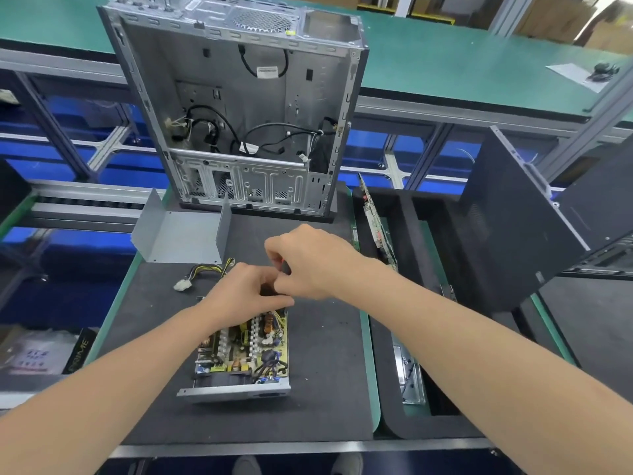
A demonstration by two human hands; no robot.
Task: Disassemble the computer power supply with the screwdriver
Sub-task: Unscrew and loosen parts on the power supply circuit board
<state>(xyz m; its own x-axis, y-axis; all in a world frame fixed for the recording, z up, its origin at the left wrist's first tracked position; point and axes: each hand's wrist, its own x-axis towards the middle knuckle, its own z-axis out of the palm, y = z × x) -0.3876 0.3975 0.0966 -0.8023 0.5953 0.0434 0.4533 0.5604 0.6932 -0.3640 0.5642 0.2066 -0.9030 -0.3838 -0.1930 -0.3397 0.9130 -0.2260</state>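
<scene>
Head view: both hands (pixel 274 279) meet over opened power supply (pixel 243 351).

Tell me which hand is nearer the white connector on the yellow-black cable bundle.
Left. The left hand sits just right of the white connector, over the power supply; the right hand is farther right, beyond the left.

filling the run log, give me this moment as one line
stage: cover off | open power supply with exposed circuit board | bent grey metal cover set aside behind | left hand, right hand at far end
</scene>
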